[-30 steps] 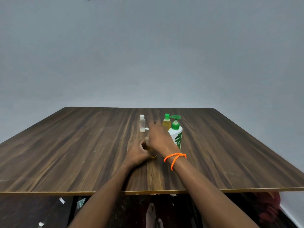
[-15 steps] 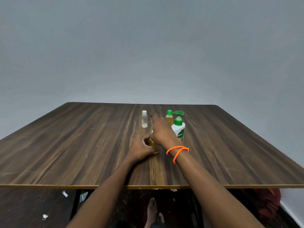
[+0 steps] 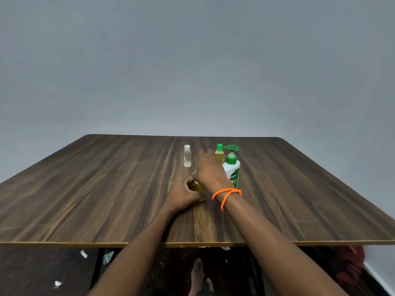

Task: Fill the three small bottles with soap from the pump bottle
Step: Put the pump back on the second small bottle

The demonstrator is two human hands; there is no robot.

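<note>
Wood-grain table [image 3: 85,199], dark laminate with a pale near edge, broad bare board either side of the pump bottle [image 3: 232,170], white with green pump. Left of it: left hand [image 3: 181,194] curled around a yellow-filled small bottle [image 3: 197,187], mostly hidden. Right hand [image 3: 208,169] above it; grip not discernible. Behind: green-capped yellow bottle [image 3: 219,154]; further left, clear white-capped bottle [image 3: 187,156], upright.
</note>
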